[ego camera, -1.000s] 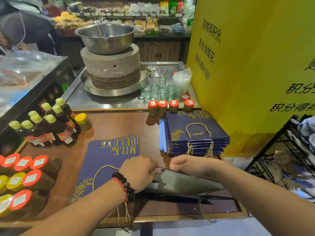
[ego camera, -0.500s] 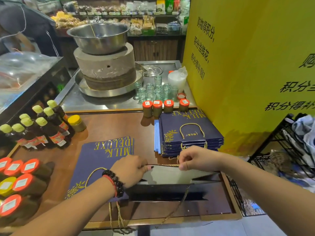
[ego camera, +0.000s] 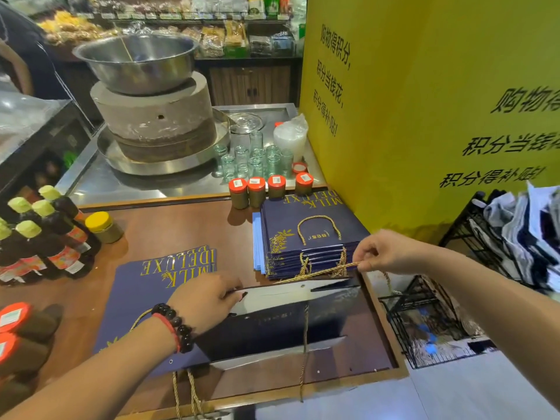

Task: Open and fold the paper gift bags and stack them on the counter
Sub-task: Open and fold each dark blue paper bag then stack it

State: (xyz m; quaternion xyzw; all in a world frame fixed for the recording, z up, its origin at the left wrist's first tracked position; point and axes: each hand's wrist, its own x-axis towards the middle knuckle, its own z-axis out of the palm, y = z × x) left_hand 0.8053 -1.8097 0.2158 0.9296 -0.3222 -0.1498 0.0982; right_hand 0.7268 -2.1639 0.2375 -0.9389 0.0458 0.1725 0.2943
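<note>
The wooden counter [ego camera: 181, 228] is carrying the open bag [ego camera: 281, 325], which is lying between my hands, before the stack of bags [ego camera: 306, 237]. My left hand [ego camera: 206, 301] is gripping its rim; my right hand [ego camera: 385, 253] is pinching the gold cord [ego camera: 321, 271].

Counter: you face a brown wooden counter [ego camera: 181, 231] with a raised edge.
Far surface: a steel worktop [ego camera: 127, 183] lies beyond it.
Right: a yellow wall panel [ego camera: 424, 116] with black characters; a black wire rack [ego camera: 430, 322] stands near.
Far wall: stocked shelves [ego camera: 212, 22] over a wooden cabinet [ego camera: 248, 83].
Floor: pale tiles [ego camera: 454, 395].
</note>
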